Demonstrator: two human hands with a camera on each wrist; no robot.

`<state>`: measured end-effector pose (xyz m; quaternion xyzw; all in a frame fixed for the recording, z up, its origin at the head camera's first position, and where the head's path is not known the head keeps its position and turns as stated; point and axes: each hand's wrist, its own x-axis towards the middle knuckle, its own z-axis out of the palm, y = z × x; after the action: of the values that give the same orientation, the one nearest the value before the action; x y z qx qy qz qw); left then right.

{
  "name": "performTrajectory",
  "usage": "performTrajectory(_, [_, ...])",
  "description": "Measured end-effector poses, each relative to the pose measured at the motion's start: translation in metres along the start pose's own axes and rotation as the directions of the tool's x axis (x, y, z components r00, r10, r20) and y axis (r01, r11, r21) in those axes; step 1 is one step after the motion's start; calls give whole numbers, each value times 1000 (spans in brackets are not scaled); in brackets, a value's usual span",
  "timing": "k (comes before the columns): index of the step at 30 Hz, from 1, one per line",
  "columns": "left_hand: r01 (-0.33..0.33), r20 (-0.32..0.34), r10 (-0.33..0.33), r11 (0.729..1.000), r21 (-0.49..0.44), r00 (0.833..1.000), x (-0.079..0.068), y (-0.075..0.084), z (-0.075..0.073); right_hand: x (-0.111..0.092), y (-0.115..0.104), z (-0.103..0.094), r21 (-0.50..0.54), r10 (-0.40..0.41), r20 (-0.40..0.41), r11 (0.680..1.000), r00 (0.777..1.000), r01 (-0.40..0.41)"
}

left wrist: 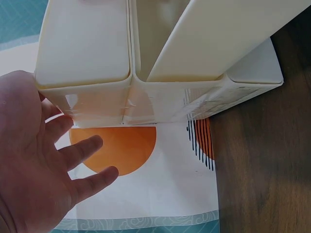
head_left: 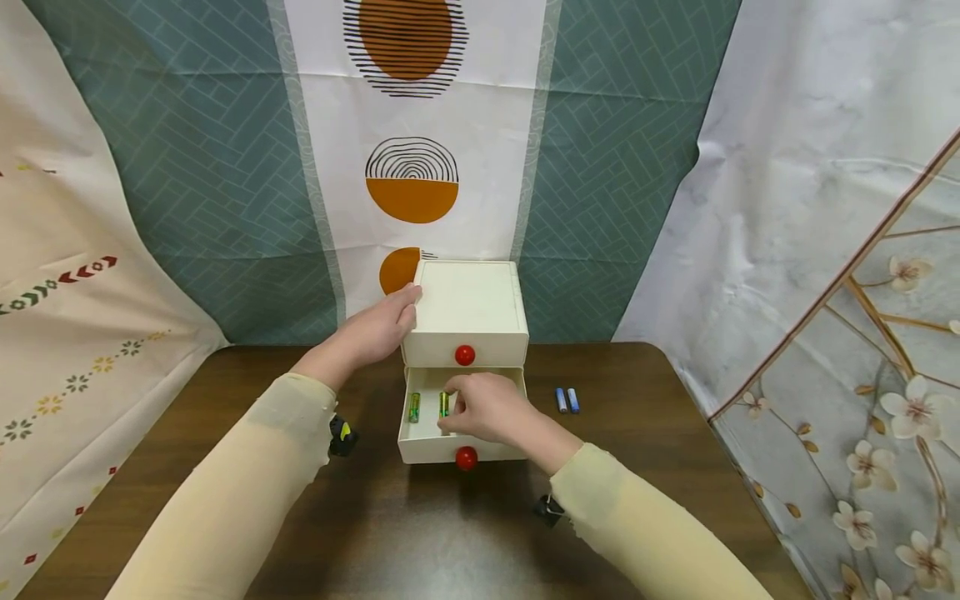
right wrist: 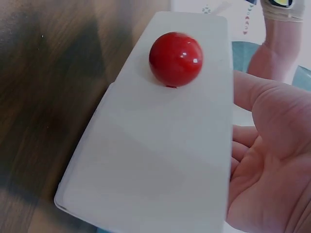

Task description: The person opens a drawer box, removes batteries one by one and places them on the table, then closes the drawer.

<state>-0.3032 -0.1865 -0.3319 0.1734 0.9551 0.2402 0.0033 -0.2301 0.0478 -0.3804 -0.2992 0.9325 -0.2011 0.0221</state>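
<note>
Teal and white cloth [head_left: 615, 167] printed with orange circles is hanging behind a dark brown wooden table [head_left: 420, 533], with cream patterned fabric [head_left: 67, 350] covering the left side and pale floral fabric [head_left: 840, 417] the right. Toward the table's far edge, a boxy off-white cabinet [head_left: 468, 296] is standing, its upper drawer closed and its lower drawer [head_left: 429, 452] sitting pulled out toward the near side; each is bearing a round, glossy red knob [head_left: 467, 457]. Both hands are working apart. At the left, the left hand [head_left: 375, 327] is resting its fingertips against the cabinet's upper left edge, its other fingers spreading loosely. The right hand [head_left: 491, 408] is reaching into the lower drawer, pinching a slim green-and-gold cylindrical battery [head_left: 444, 405] between thumb and finger. A matching green battery [head_left: 414, 407] is lying to its left inside the drawer. Two blue-and-white batteries [head_left: 562, 401] are lying side by side on the table, right of the cabinet.
</note>
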Motion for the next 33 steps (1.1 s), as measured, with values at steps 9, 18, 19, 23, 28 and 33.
performTrajectory(9, [-4,-3,4,1000,-15,1000,-2,-3,-1,-17,5,-13,-1,-26,-89,1000,996,26])
performTrajectory(18, [-2,7,2,1000,-8,1000,1,-4,0,-34,14,-31,17,14,-156,1000,988,-12])
performTrajectory(19, [-2,8,2,1000,-9,1000,1,-4,0,-35,15,-33,19,25,-160,1000,987,-22])
performTrajectory(23, [2,15,-2,1000,-7,1000,2,-4,-1,-41,24,-37,22,38,-170,999,985,-35])
performTrajectory(28, [-3,13,3,1000,-15,1000,2,-4,0,-48,33,-41,36,68,-173,997,983,-62])
performTrajectory(33, [-4,14,4,1000,-21,1000,2,-5,0,-57,43,-47,55,106,-179,994,978,-98])
